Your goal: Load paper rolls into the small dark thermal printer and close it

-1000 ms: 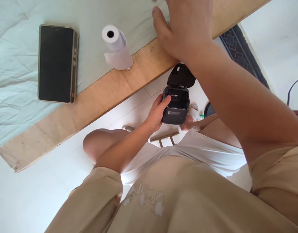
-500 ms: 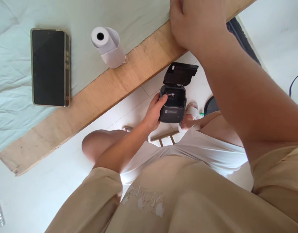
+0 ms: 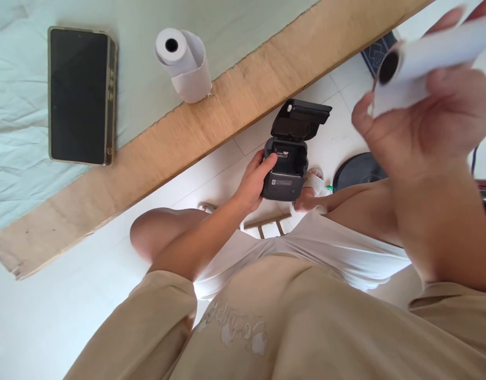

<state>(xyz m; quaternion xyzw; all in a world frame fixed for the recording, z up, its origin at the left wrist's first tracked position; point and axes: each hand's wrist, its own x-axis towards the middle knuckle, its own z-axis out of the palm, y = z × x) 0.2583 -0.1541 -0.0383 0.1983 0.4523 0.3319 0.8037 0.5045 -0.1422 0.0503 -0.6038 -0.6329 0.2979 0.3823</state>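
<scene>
My left hand [image 3: 255, 179] grips a small dark portable printer [image 3: 286, 186] by its left side, thumb over the rim of its paper bay. The printer's lid [image 3: 300, 117] stands raised and the bay shows no roll inside. At the upper right, my right hand [image 3: 433, 116] is closed round a white paper roll [image 3: 445, 50], whose dark core faces left; motion blurs it a little. A second paper roll [image 3: 189, 66], partly unwound, stands upright on the table near its wooden edge.
A smartphone [image 3: 80, 95] in a clear case lies on the pale green cloth [image 3: 136, 31]. The table's bare wooden edge [image 3: 243, 89] runs diagonally above my lap. Below are my knees, a black round object [image 3: 357, 168] on the floor and a dark patterned item [image 3: 377, 53].
My right hand has come off the table edge and moved right, now holding a paper roll up close. My left hand and the printer have stayed nearly in place.
</scene>
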